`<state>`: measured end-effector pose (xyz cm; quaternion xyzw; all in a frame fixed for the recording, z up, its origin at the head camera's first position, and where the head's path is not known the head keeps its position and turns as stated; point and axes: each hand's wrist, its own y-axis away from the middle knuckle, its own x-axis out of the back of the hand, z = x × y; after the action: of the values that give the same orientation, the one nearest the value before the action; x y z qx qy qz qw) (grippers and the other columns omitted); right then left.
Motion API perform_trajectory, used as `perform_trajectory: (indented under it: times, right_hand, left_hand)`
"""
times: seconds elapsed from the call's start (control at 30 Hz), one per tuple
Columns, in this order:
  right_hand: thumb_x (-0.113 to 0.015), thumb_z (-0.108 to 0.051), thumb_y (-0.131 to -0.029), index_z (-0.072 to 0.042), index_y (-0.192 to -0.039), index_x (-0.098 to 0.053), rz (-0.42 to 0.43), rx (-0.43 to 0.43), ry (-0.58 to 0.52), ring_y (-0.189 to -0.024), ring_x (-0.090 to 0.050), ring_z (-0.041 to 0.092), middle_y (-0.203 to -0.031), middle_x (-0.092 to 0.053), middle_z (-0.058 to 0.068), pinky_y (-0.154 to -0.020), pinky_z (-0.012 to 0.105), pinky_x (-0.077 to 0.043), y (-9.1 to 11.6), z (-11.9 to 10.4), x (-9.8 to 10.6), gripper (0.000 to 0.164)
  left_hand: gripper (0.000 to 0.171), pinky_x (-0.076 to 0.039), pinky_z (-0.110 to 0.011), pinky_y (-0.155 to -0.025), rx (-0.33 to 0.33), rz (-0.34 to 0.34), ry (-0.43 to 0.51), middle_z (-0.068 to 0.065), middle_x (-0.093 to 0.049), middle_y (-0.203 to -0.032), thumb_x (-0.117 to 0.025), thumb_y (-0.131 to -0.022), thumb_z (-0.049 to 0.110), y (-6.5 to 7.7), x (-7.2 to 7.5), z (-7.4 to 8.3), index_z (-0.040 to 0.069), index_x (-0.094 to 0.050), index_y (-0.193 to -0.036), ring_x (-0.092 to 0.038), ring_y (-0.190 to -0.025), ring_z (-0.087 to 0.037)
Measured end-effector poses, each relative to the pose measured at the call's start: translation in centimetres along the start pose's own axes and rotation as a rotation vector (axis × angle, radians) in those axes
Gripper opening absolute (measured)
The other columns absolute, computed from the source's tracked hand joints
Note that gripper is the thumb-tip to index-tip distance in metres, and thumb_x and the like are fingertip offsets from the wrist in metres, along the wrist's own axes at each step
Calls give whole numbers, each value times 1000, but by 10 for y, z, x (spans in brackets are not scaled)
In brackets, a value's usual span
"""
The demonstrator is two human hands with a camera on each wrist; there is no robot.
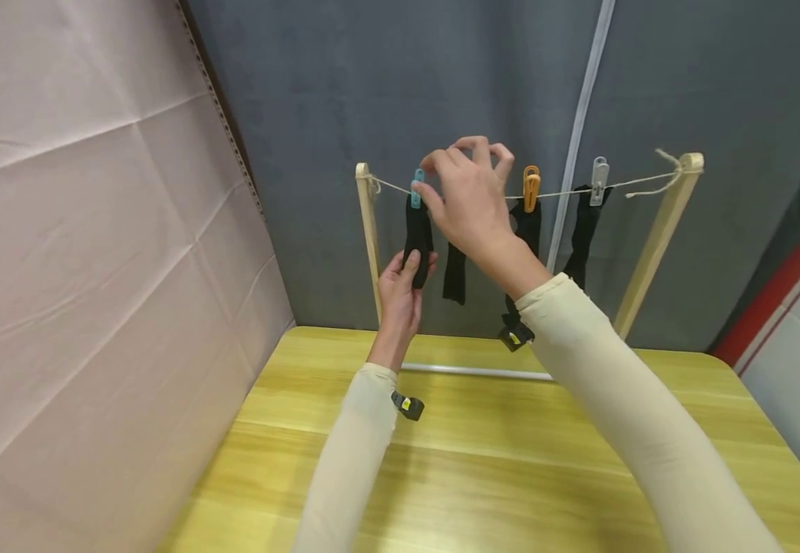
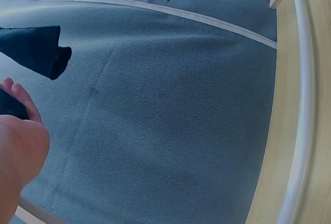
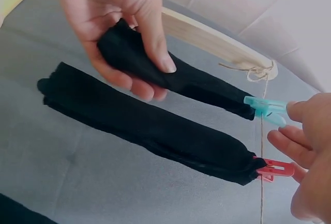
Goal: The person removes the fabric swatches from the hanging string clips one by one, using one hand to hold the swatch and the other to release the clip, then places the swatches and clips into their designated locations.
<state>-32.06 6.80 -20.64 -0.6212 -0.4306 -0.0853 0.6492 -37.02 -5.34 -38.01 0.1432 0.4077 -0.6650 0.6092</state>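
A black sock (image 1: 418,230) hangs from the string line by a teal clothespin (image 1: 417,189) near the left post. Lower down, my left hand (image 1: 401,288) holds the sock's free end, thumb laid across the front and fingers behind. My right hand (image 1: 472,192) is at the clothespin, its thumb and forefinger at the two handle ends in the right wrist view. Beside this sock hangs another black sock (image 3: 150,128) on a red clothespin (image 3: 276,169), close under the right fingers. The head view hides that red clothespin behind my right hand.
Farther right, black socks hang from an orange clothespin (image 1: 530,189) and a white clothespin (image 1: 599,181). Wooden posts (image 1: 659,246) carry the string (image 1: 566,193) above a wood-grain table (image 1: 483,461). A white bar (image 1: 476,372) runs low across it; a grey curtain (image 1: 324,192) stands behind.
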Motion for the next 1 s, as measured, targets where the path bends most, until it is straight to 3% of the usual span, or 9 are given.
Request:
perform_trajectory:
  times: [0.37, 0.7, 1.0]
  right_hand:
    - [-67, -34, -105, -15, -115, -73, 32, 10, -87, -136, -46, 30, -113, -77, 3, -120, 62, -16, -2, 0, -1, 22]
    - [-68, -29, -105, -13, -106, -77, 168, 30, -181, -128, -50, 29, -106, -80, 3, -120, 60, -16, -1, 6, -3, 18]
    - [-69, -29, -104, -12, -104, -79, 267, 55, -229, -122, -52, 30, -104, -80, 4, -117, 60, -17, -1, 7, -1, 20]
  left_hand:
    - [12, -65, -31, -92, -9, -9, -3, -8, -75, -107, -62, -106, 7, 1, 2, -1, 7, -74, -108, -80, -93, -14]
    - [12, -64, -30, -93, -10, -20, -14, -10, -72, -115, -62, -106, 6, 2, 1, 0, 7, -73, -110, -80, -94, -14]
    - [13, -65, -29, -91, -18, -26, -12, -9, -74, -110, -60, -107, 4, 2, 1, 0, 7, -73, -110, -80, -93, -14]
